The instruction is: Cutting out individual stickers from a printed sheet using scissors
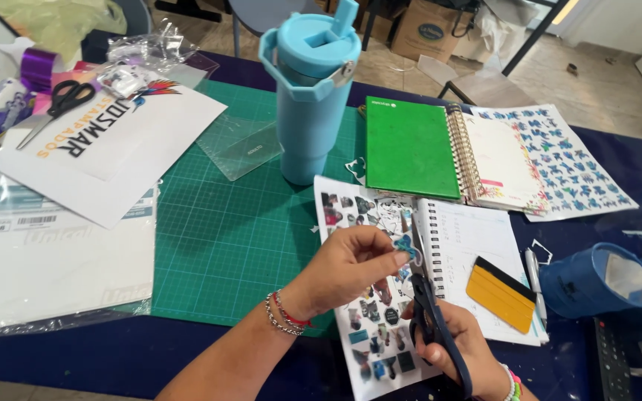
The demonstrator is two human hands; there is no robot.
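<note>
Your left hand (354, 260) pinches a small blue sticker (408, 246) at its fingertips; your right hand (451, 341) grips scissors (429, 315) just below. Blades crowd your fingers, so a nick or miscut looks likely.

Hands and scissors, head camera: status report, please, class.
Left hand pinching small blue cutout. Right hand grip on dark scissors, blades at the cutout. Sticker sheet lies beneath; nothing blocking.
</note>
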